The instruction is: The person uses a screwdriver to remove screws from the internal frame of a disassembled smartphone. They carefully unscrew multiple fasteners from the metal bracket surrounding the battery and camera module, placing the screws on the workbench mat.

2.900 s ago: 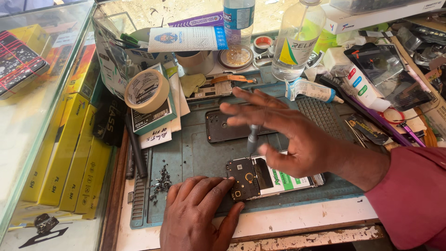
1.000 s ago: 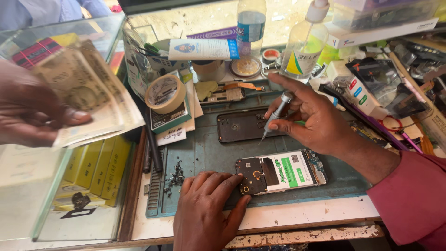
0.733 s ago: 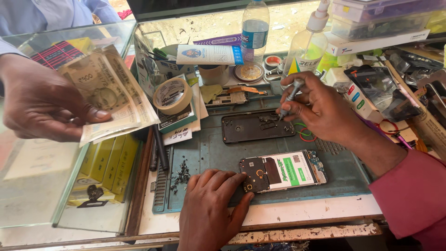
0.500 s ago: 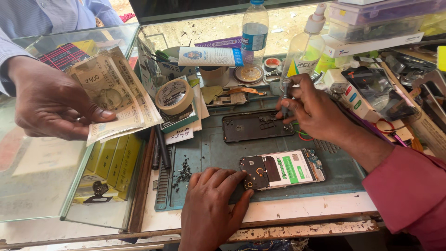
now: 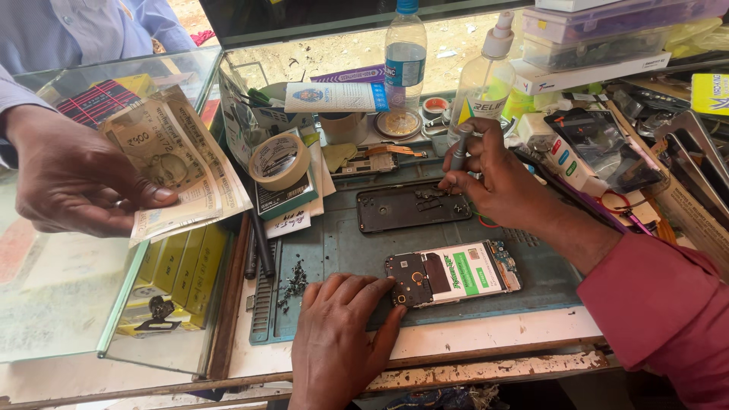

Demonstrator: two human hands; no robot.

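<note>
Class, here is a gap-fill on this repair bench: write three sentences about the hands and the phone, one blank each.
The left hand rests on the opened ____, pressing it to the blue mat.
The right hand holds a slim grey ____ above the black back cover.
Another person's hand at the left holds paper ____.

Missing words: phone; screwdriver; banknotes

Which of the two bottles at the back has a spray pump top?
The clear spray bottle on the right, with yellowish liquid and a white pump head. The water bottle to its left has a blue screw cap.
</note>
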